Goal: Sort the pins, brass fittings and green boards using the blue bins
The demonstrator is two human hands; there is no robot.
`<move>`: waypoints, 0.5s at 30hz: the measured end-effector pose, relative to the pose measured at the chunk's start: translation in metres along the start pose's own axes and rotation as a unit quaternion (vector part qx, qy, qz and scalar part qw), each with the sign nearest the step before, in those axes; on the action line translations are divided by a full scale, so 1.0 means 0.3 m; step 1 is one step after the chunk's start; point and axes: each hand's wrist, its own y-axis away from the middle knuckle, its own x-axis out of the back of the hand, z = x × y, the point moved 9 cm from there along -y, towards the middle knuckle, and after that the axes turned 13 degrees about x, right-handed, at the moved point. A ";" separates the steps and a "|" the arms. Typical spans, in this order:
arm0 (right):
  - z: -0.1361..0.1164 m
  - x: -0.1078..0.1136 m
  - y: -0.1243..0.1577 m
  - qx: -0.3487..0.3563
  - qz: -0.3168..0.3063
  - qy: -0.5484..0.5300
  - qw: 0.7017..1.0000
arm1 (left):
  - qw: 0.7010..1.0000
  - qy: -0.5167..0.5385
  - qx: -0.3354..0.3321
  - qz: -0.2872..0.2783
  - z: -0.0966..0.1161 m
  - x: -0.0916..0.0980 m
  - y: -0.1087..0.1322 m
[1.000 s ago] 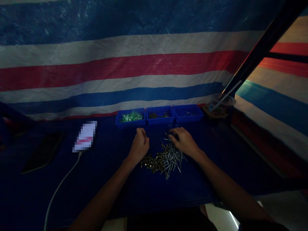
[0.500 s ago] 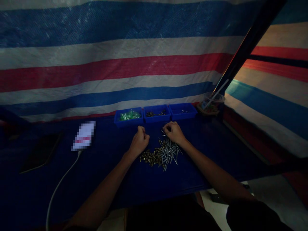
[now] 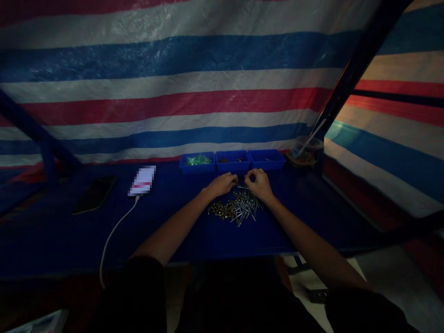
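Clock centred on pin pile, 12 = far side.
- Silver pins (image 3: 247, 206), loose heap, centre.
- Brass pcs (image 3: 222, 211), heap at 9, touching pins.
- L hand (image 3: 227, 183), approx. 10–11: fingers curled, nearly closed; contents hidden, can't tell.
- R hand (image 3: 257, 184), approx. 1: thumb & fingers bent into a ring, tips close tog.; hold on any pin can't be told.
- Blue trays, 3, in a row: green pkts (image 3: 199, 160) in tray (image 3: 197, 169) at 10–11; small metal pcs in tray (image 3: 235, 167) at 11–12; a few thin pcs in tray (image 3: 268, 165) at 1.
- Lit phone (image 3: 143, 179) w/ cable (image 3: 113, 231), 9–10.
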 end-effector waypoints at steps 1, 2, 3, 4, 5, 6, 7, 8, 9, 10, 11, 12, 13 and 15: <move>-0.005 0.006 -0.002 0.008 0.000 0.013 1.000 | 1.000 0.008 0.009 0.007 -0.009 0.003 0.004; -0.010 0.012 -0.003 0.013 0.002 0.025 1.000 | 1.000 0.016 0.016 0.021 -0.017 0.011 0.015; -0.015 0.017 -0.004 0.016 0.004 0.033 0.999 | 0.999 0.021 0.022 0.039 -0.024 0.023 0.032; -0.020 0.023 -0.004 0.016 0.008 0.037 0.999 | 0.998 0.023 0.027 0.058 -0.030 0.038 0.054; -0.027 0.028 -0.003 0.016 0.011 0.038 0.999 | 0.996 0.027 0.032 0.077 -0.035 0.054 0.078; -0.037 0.030 -0.001 0.018 0.012 0.036 0.999 | 0.994 0.031 0.035 0.095 -0.039 0.070 0.103; -0.054 0.029 0.001 0.027 0.009 0.033 0.999 | 0.992 0.036 0.037 0.111 -0.041 0.085 0.127; -0.077 0.024 0.002 0.045 0.001 0.030 0.999 | 0.991 0.044 0.037 0.124 -0.041 0.099 0.147; -0.106 0.016 0.004 0.071 -0.011 0.030 0.997 | 0.989 0.053 0.035 0.135 -0.041 0.111 0.164; -0.138 0.007 0.008 0.101 -0.026 0.033 0.994 | 0.987 0.063 0.033 0.144 -0.040 0.121 0.176; -0.170 -0.003 0.012 0.131 -0.040 0.040 0.990 | 0.985 0.074 0.032 0.151 -0.039 0.129 0.183; -0.198 -0.012 0.016 0.157 -0.054 0.052 0.985 | 0.984 0.084 0.031 0.157 -0.037 0.135 0.188; -0.221 -0.021 0.020 0.178 -0.065 0.065 0.980 | 0.982 0.091 0.031 0.161 -0.035 0.139 0.190; -0.251 -0.035 0.025 0.204 -0.084 0.089 0.971 | 0.981 0.100 0.034 0.162 -0.030 0.141 0.190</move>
